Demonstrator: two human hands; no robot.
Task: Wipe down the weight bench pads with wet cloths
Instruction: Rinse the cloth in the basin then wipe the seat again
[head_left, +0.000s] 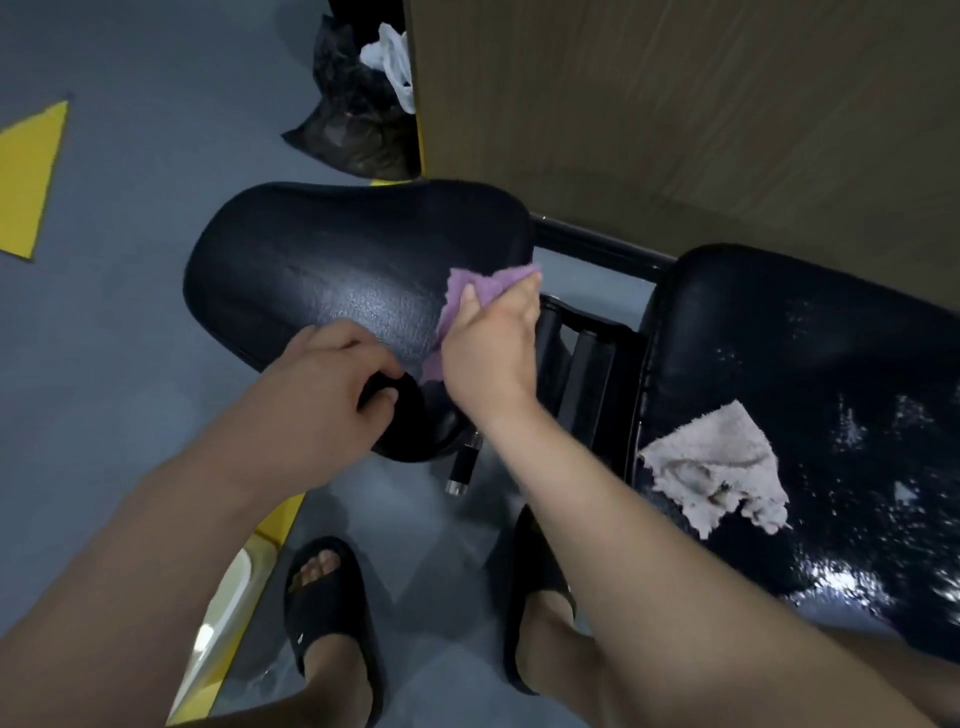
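Seat pad (337, 270): black, ctr frame, toward 11 o'clock.
R hand (493, 343): fingers curled on purple cloth (467, 296), pressed to pad's 3 o'clock edge.
L hand (322, 384): grips pad's narrow 6 o'clock end.
Back pad (831, 364): 3 o'clock, wet sheen; grey cloth (717, 467) lies loose on it.
Bin bag (353, 119): 12 o'clock.

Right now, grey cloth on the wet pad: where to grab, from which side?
Pinch the bunched folds near the middle of the grey cloth, coming straight down from above. It lies spread on the wet pad, its ragged edges flat against it, so probably little to get under. The right hand holds the purple cloth; the left hand grips the seat pad.
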